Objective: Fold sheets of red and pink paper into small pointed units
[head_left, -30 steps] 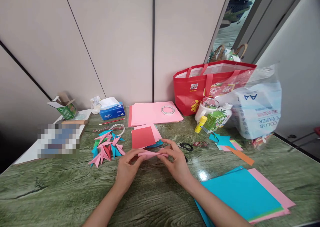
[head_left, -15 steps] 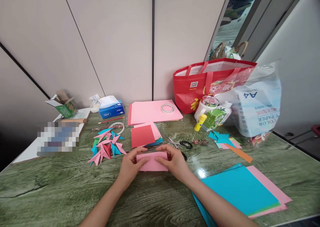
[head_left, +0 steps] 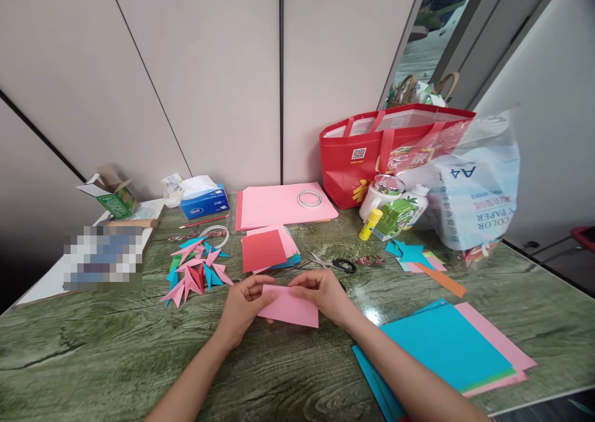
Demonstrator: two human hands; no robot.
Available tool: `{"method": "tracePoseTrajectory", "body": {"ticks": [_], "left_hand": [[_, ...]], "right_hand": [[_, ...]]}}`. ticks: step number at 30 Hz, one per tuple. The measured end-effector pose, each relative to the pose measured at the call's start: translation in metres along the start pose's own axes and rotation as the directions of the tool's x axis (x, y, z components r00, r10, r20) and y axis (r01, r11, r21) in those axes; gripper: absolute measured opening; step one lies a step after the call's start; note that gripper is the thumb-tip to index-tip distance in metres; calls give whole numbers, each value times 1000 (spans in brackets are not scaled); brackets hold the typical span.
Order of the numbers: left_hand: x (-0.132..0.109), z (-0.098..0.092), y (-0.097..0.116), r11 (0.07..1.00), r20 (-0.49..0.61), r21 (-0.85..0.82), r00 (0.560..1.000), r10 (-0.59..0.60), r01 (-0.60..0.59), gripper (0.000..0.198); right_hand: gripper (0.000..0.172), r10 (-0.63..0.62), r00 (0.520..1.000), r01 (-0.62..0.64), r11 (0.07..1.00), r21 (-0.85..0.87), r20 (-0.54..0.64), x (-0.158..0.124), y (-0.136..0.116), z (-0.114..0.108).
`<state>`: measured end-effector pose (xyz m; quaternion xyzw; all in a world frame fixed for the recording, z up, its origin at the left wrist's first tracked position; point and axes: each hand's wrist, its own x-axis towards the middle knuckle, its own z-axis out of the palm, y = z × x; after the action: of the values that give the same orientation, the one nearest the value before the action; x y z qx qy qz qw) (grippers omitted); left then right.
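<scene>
A pink sheet of paper, seemingly folded into a rectangle, is held above the table and tilted down to the right. My left hand pinches its left end between thumb and fingers. At the upper right edge, my right hand grips it with the thumb in front. Just beyond the hands lie a stack of square papers with a red sheet on top and black-handled scissors. Left of my left hand is a pile of folded pink, blue, red and green paper pieces.
Large blue sheets lie under my right forearm. Behind are pink sheets with a tape roll, a tissue box, a yellow glue stick, a red bag, a plastic paper bag and blue star cutouts.
The pink paper has turned from level to slanting, its right end lower. My right hand has shifted from the right end to the upper edge. The view has moved slightly.
</scene>
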<state>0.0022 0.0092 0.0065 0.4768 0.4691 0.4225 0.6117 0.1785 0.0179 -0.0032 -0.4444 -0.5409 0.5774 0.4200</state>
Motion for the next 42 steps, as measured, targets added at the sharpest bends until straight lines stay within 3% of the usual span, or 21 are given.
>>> {"method": "tracePoseTrajectory", "body": {"ticks": [8, 11, 13, 15, 19, 23, 32, 42], "left_hand": [[1, 0, -1, 990, -102, 118, 991, 90, -77, 34], [0, 1, 1, 990, -126, 79, 984, 124, -115, 42], [-1, 2, 2, 991, -125, 68, 984, 126, -119, 34], [-2, 3, 2, 988, -123, 107, 985, 121, -109, 19], [-3, 3, 2, 962, -134, 256, 982, 137, -99, 24], [-4, 5, 5, 941, -63, 332, 994, 90, -64, 26], [-8, 7, 5, 950, -140, 280, 973, 184, -140, 15], [-6, 6, 3, 983, -168, 135, 975, 144, -122, 10]], "right_hand": [[19, -19, 995, 25, 997, -66, 97, -1, 1, 3], [21, -2, 1000, 2, 1000, 27, 9, -1, 2, 7], [23, 0, 997, 8, 995, 103, -76, -2, 2, 10], [25, 0, 996, 11, 991, 132, -84, -2, 2, 12], [26, -32, 998, 25, 992, 122, 57, -4, 0, 15], [25, -92, 996, 91, 990, 108, 7, -4, -2, 15], [24, -82, 995, 90, 987, 135, -64, -6, -2, 17], [21, -57, 996, 70, 980, 185, -70, -8, 0, 20]]}}
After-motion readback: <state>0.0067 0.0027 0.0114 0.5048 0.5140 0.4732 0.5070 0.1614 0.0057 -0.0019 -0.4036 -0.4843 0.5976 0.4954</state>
